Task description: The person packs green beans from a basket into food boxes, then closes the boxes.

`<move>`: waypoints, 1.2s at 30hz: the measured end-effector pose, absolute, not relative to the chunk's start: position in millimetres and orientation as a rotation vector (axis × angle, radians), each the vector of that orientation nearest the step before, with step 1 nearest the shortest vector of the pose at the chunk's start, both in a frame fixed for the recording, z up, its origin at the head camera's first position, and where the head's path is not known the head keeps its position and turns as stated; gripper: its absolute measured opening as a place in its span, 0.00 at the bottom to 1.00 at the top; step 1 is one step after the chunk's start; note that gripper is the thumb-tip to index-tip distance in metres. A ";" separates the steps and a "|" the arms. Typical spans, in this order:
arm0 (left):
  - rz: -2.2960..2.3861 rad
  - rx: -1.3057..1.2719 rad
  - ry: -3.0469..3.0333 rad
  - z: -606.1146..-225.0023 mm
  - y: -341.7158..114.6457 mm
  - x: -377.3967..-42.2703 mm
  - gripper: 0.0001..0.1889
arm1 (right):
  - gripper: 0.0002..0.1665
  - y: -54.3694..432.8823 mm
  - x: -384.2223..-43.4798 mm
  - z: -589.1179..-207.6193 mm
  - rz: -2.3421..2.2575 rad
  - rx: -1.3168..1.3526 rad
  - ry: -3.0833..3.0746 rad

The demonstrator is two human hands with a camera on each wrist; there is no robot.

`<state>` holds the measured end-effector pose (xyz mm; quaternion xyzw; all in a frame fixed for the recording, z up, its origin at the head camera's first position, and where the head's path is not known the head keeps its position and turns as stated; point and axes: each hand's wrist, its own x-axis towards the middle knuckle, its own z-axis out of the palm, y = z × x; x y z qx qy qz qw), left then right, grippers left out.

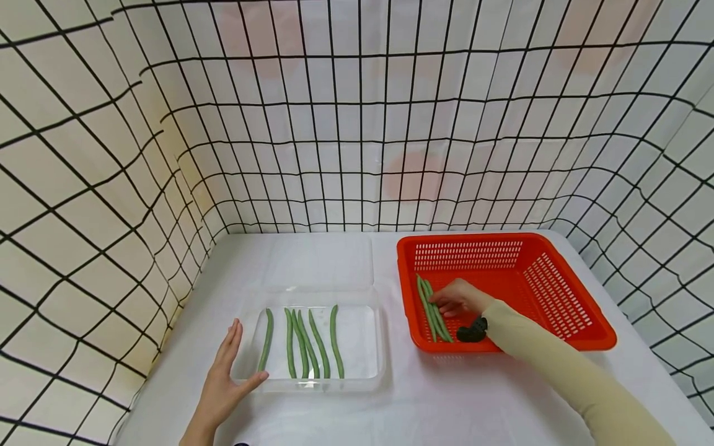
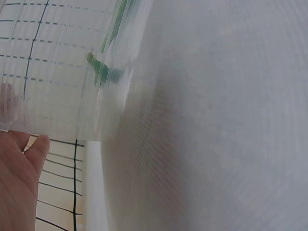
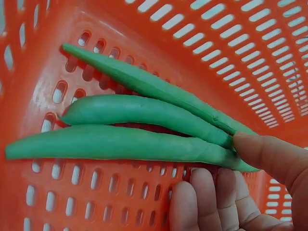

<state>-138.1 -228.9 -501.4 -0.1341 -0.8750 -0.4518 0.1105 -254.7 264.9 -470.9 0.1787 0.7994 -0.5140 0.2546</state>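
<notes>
In the head view, spreads the left hand (image 1: 223, 384) wide at the left end of the box (image 1: 357, 341), lower left of the tabletop (image 1: 446, 402), with six beans (image 1: 334, 331) lying inside; reaches the right hand (image 1: 456, 299) into the basket (image 1: 502, 279), right of centre, to three beans (image 1: 429, 316). In the left wrist view, shows fingers by the box, lower left. In the right wrist view, curls fingers near bean ends, lower right, with the thumb touching; cannot tell whether pinching.

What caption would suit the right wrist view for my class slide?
Three green beans lie in a slotted red basket, with a right grip at their ends.
</notes>
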 end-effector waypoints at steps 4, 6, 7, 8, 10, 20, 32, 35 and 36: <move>-1.324 -0.392 -2.571 -502.1 -229.4 -138.1 0.56 | 0.16 258.6 -255.9 -471.0 -1.332 0.512 2.213; -1.323 -0.393 -2.572 -502.4 -229.6 -138.1 0.56 | 0.16 256.3 -256.6 -470.3 -1.306 0.516 2.228; -1.323 -0.394 -2.572 -502.6 -229.6 -138.1 0.56 | 0.15 255.5 -256.9 -469.9 -1.303 0.521 2.233; -1.323 -0.394 -2.573 -502.8 -229.6 -138.0 0.56 | 0.15 255.0 -257.1 -469.5 -1.302 0.522 2.238; -1.323 -0.396 -2.575 -502.7 -229.5 -138.0 0.56 | 0.15 255.5 -257.1 -468.1 -1.309 0.502 2.234; -1.305 -0.387 -2.568 -500.2 -229.1 -138.7 0.56 | 0.23 277.0 -256.6 -445.1 -1.645 0.427 2.096; -1.315 -0.393 -2.569 -501.4 -231.0 -137.7 0.56 | 0.23 255.8 -261.4 -401.4 -1.864 0.383 1.915; -1.317 -0.394 -2.571 -503.1 -231.0 -138.3 0.56 | 0.23 237.6 -261.6 -390.8 -1.891 0.346 1.902; -1.315 -0.392 -2.572 -503.5 -230.9 -138.5 0.56 | 0.22 230.9 -261.4 -388.2 -1.897 0.330 1.898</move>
